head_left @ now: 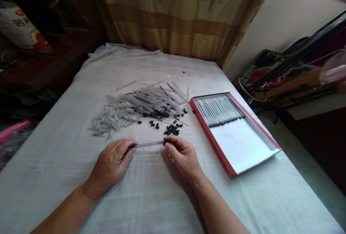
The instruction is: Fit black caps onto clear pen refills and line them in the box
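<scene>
My left hand (113, 160) pinches one end of a translucent pen barrel (149, 144), which lies level between my two hands. At its other end, my right hand (181, 154) has thumb and forefinger closed on a small black end plug (164, 142), touching the barrel tip. Just beyond my fingers lie loose black plugs (172, 130). Behind them spreads a heap of clear pen barrels (146, 100) with some dark refills among them. Clear pen caps (115, 117) are piled at the heap's left.
On the right, a shallow red-edged box (234, 147) holds a row of pens (220, 110) with black ends. A white cloth (140, 198) covers the table. A patterned curtain (173, 17) hangs behind. A jar (21, 25) stands at far left.
</scene>
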A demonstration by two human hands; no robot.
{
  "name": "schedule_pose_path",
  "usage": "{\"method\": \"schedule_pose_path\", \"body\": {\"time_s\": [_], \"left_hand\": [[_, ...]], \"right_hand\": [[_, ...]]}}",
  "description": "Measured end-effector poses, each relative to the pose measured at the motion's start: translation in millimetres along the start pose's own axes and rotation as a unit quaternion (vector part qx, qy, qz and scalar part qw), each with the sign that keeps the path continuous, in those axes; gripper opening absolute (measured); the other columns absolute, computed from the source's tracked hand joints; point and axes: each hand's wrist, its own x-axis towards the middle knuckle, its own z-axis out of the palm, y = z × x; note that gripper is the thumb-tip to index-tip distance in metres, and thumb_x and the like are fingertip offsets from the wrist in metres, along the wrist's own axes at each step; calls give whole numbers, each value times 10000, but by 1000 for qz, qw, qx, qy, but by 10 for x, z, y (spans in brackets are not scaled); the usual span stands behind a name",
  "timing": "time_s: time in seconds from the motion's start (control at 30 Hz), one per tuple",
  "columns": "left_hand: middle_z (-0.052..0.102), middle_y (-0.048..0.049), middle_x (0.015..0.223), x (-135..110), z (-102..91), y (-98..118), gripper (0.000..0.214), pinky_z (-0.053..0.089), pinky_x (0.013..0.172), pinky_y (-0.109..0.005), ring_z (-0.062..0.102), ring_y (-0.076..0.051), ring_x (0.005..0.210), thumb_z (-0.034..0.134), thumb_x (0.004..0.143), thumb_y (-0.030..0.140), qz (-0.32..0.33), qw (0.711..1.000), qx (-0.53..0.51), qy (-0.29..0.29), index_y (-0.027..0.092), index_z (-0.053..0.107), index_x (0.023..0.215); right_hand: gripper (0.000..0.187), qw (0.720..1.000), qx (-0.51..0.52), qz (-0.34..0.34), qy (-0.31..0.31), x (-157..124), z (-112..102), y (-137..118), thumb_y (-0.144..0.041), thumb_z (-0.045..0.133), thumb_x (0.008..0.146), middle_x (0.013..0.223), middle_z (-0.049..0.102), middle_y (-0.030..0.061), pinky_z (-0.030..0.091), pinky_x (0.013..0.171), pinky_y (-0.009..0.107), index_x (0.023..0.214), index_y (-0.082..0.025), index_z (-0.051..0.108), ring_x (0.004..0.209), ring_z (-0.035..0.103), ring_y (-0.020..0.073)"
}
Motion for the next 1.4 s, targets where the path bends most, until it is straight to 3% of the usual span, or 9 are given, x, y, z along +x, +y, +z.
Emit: {"method": "schedule_pose_path", "body": {"time_s": [0.4,0.77,0.97,1.17,1.4], "left_hand": [[741,-48,934,17,-25,19,227,541,803,-318,696,-197,858,480,967,306,11,1000,-3,-18,209,661,1064],[747,-46,939,24,-36,19,222,540,794,-309,696,-188,866,508,957,248,35,999,-25,-17,212,678,1096],[746,-44,940,24,-39,27,215,539,804,-303,694,-181,870,514,954,231,38,999,-28,-16,209,674,1095],[748,-49,936,20,-39,21,237,550,798,-309,697,-191,869,491,961,278,13,999,-29,-20,216,686,1080],[748,-45,948,23,-37,28,235,549,813,-309,695,-189,887,501,956,282,7,999,-33,-23,220,688,1084]], "right_hand": [[177,973,-165,-157,-17,-10,-59,-11,-181,596,846,836,743,46,521,659,269,953,-209,734,681,645,149],[143,960,-205,-183,-52,-1,-99,-3,-226,572,898,828,742,49,520,701,270,921,-208,712,741,673,168],[287,944,-277,-169,-62,10,-100,-10,-303,483,946,707,713,53,499,655,267,769,-209,688,671,658,170],[191,972,-192,-123,-64,-34,-102,-10,-264,565,877,821,717,30,509,639,242,1039,-201,643,660,643,145],[142,966,-212,-128,-72,-27,-104,-5,-282,535,908,769,702,22,496,655,244,862,-213,650,675,635,147]]}}
